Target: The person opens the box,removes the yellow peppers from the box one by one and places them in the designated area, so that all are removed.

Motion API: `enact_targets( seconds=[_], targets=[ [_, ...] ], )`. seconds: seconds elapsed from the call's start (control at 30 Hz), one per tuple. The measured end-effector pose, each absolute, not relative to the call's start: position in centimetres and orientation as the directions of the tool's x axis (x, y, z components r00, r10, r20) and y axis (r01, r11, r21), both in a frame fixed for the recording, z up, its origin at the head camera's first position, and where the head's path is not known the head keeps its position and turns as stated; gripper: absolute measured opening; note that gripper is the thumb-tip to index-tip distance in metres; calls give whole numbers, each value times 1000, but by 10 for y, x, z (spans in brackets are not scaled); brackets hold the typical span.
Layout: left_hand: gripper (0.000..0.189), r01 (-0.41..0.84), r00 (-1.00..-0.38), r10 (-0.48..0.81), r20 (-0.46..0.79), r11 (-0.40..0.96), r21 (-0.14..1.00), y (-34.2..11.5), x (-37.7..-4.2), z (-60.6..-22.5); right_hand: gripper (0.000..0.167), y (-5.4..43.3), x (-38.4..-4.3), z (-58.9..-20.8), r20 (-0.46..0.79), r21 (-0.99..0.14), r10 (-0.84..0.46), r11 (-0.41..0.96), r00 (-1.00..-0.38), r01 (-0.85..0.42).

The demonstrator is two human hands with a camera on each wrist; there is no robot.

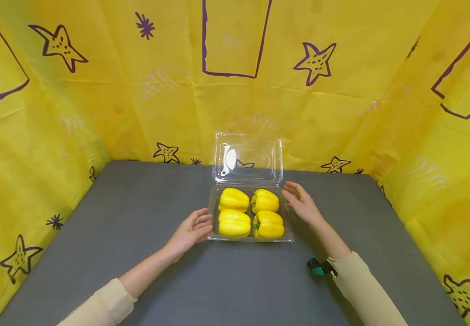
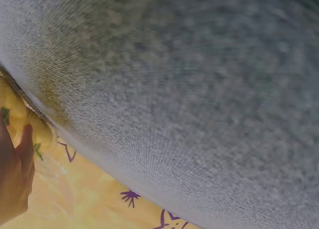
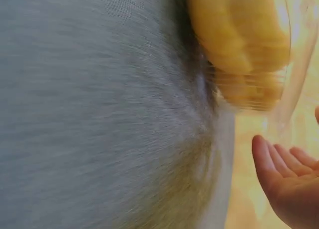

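Observation:
A clear plastic clamshell container (image 1: 251,240) lies on the table with its hinged lid (image 1: 255,156) raised at the back. Several yellow bell peppers (image 1: 235,222) sit inside in two columns, some showing green stems. My left hand (image 1: 187,233) is at the container's left wall, fingers loosely bent with the fingertips right at the rim. By the back right corner, my right hand (image 1: 302,206) has its fingers extended and holds nothing. The right wrist view shows its relaxed fingers beside the container wall with peppers (image 3: 239,29) behind the plastic.
The grey table (image 1: 137,199) extends around the container. Yellow curtains (image 1: 112,81) with purple starfish drawings hang behind it and on both sides. A dark strap with a green part (image 1: 318,267) is at the right sleeve cuff.

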State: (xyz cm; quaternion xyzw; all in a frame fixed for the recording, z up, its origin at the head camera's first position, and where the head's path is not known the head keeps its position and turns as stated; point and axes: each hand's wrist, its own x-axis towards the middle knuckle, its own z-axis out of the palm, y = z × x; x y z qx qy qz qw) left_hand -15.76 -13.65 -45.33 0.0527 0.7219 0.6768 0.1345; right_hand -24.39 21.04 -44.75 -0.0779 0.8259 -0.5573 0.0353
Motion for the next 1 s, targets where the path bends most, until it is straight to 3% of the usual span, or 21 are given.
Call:
enact_targets(
  seconds=[0.23, 0.43, 0.77, 1.0],
  targets=[
    [58, -150, -958, 237, -159, 54, 987, -135, -160, -452, 58, 199, -277, -453, 36, -966, -81, 254, -996, -55],
    [58, -161, -958, 238, -162, 23, 987, -136, -159, -450, 47, 194, -286, -454, -7, -991, -33, 131, -999, 2],
    [56, -161, -957, 239, -167, 46, 986, -136, -152, -447, 33, 196, -279, -446, -70, -998, 34, 4, -997, 70],
    [56, -174, -952, 248, -180, 46, 984, -136, -147, -448, 34, 201, -275, -452, -72, -997, 30, -12, -997, 72]
  ],
)
